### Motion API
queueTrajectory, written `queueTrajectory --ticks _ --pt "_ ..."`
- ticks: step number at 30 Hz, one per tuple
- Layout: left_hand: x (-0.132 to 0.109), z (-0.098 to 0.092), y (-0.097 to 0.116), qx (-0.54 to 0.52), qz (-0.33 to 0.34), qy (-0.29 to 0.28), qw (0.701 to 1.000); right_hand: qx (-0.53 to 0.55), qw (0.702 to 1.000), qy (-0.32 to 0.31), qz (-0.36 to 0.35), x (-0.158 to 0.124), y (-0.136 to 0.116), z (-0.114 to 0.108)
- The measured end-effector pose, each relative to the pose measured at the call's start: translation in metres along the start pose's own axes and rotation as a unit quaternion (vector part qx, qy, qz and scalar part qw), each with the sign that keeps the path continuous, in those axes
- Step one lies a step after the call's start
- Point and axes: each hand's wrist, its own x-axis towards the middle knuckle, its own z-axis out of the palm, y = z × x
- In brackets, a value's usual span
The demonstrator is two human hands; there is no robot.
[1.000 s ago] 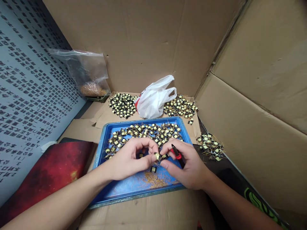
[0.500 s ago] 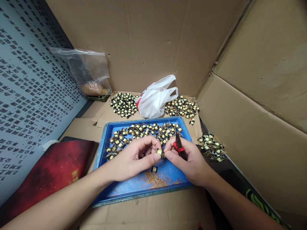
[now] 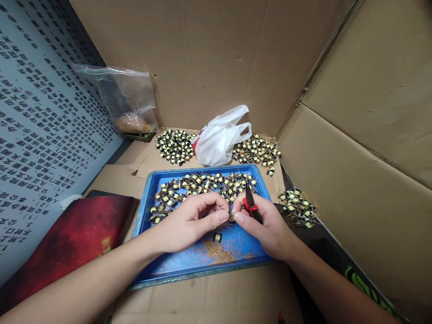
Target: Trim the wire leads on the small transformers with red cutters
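Observation:
Over the blue tray [image 3: 175, 272], my left hand [image 3: 197, 221] pinches a small wire-wound coil [image 3: 231, 218] between thumb and fingertips; it is mostly hidden by the fingers. My right hand [image 3: 265, 222] meets it, thumb and forefinger closed at the coil's near side, perhaps on a lead wire too fine to make out. Tucked in that same hand are red-handled pliers [image 3: 250, 203], their dark jaws pointing up and away. Below the fingertips a single coil with yellow tape and black ends [image 3: 217, 237] lies on the tray floor, beside loose copper-coloured wire clippings [image 3: 218, 253].
Many yellow-and-black coils [image 3: 199, 182] fill the tray's far half. Behind it stand a coil pile [image 3: 174, 146], a white plastic bag [image 3: 216, 144] and another pile [image 3: 258, 150]. More coils [image 3: 299, 208] lie right. A clear zip bag [image 3: 131, 103] leans left. Cardboard walls [image 3: 202, 58] enclose the back.
The coil in my left fingers has turned, and its yellow face is now hidden behind the thumb. Both hands stay nearly in place, and the pliers remain in the right.

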Motion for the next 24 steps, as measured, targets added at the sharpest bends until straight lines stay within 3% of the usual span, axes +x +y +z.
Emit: queueTrajectory --ticks 11,24 --pt "0.0016 0.0002 0.0 -0.065 -0.027 -0.002 0.998 0.037 0.997 -0.02 0.062 0.0043 0.0008 -0.0034" --pt "0.0041 0.0001 -0.0048 -0.055 -0.023 0.018 0.998 -0.003 0.998 -0.018 0.065 0.0031 -0.0064 0.0024"
